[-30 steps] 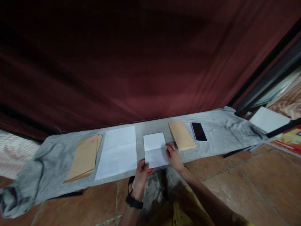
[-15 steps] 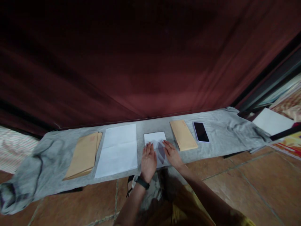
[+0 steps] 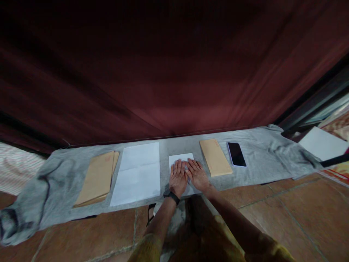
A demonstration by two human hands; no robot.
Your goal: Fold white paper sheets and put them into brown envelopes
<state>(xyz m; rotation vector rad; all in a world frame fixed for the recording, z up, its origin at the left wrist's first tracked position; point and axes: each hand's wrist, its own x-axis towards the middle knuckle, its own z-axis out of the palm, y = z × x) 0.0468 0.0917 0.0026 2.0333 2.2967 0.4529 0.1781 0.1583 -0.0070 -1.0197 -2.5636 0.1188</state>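
A small folded white sheet (image 3: 180, 157) lies on the grey cloth (image 3: 256, 153) in front of me. My left hand (image 3: 178, 177) lies flat on it, fingers stretched out and together, a black band on the wrist. My right hand (image 3: 198, 174) lies flat beside it on the same sheet, fingers spread. The two hands touch side by side and cover most of the paper; only its far edge shows.
A stack of white paper (image 3: 137, 173) lies left of the hands, brown envelopes (image 3: 97, 177) further left. A single brown envelope (image 3: 215, 157) and a black phone (image 3: 236, 154) lie to the right. A dark red curtain (image 3: 163, 72) hangs behind. Tiled floor in front.
My left hand let go of the sheet's near edge, moved up onto the paper and flattened. Both hands came together on the folded sheet, which now looks shorter.
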